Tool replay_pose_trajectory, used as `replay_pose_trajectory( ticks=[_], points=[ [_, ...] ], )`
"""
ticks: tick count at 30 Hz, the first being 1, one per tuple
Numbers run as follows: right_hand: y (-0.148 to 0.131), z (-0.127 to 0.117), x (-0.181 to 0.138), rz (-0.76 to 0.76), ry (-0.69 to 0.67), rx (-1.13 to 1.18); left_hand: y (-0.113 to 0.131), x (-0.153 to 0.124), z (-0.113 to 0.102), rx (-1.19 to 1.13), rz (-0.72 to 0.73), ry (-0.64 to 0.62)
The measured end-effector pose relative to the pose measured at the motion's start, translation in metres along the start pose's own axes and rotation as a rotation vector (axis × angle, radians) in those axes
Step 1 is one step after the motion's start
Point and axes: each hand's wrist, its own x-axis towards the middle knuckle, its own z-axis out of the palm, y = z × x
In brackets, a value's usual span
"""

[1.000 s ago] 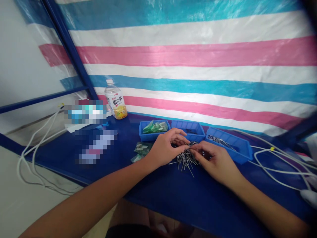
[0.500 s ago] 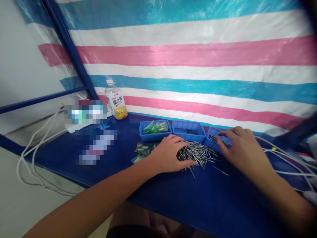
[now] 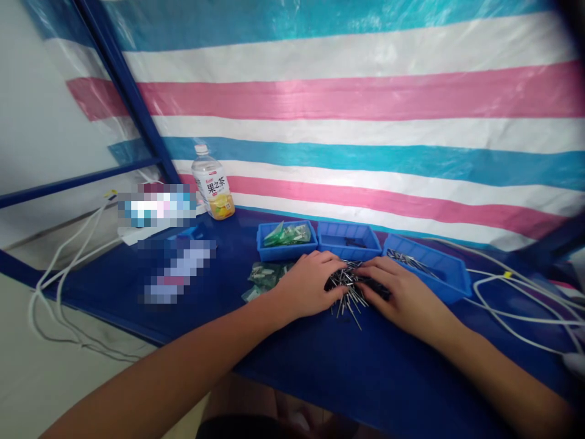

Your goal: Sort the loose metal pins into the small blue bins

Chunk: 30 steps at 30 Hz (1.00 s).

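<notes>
A loose pile of thin shiny metal pins (image 3: 346, 281) lies on the blue tabletop between my two hands. My left hand (image 3: 311, 283) curves along the left side of the pile, thumb and fingers apart. From the other side my right hand (image 3: 402, 292) rests against it, thumb and fingers also spread and covering part of the pins. More long pins lie in the right blue bin (image 3: 450, 281), just behind my right hand. Beside my left hand is a clear bag of small parts (image 3: 265, 274), partly hidden by the wrist.
Behind the pile stand a blue bin with green packets (image 3: 286, 251) and a middle blue bin (image 3: 350, 249) holding a few dark pieces. A drink bottle (image 3: 214, 186) stands at back left. White cables (image 3: 512, 311) run along the right; a striped sheet (image 3: 320, 134) hangs behind.
My right hand has come down and left from the right bin to the pile's right side. Pins lying spread to the right are now under it or drawn in. My left hand has barely moved.
</notes>
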Motion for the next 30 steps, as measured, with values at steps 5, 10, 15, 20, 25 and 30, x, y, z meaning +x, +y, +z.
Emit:
replay_pose_trajectory(
  ticks=[5,10,15,20,25,30],
  points=[
    [-0.006,0.001,0.002,0.074,0.038,0.081,-0.001,0.000,0.001,-0.001,-0.001,0.014],
    [-0.012,0.007,0.003,0.219,0.091,0.106,0.000,0.000,0.001,0.014,-0.005,0.009],
    [-0.012,0.011,0.003,0.264,0.106,0.136,0.000,0.000,0.002,0.013,0.001,0.023],
    [-0.015,0.007,0.005,0.316,0.173,0.232,0.000,0.000,0.002,0.008,0.003,0.037],
    [-0.020,0.002,0.004,0.354,0.251,0.393,0.004,0.001,-0.001,-0.040,0.031,0.086],
    [-0.023,0.003,0.002,0.291,0.263,0.464,0.006,0.003,-0.003,-0.098,0.059,0.093]
  ],
)
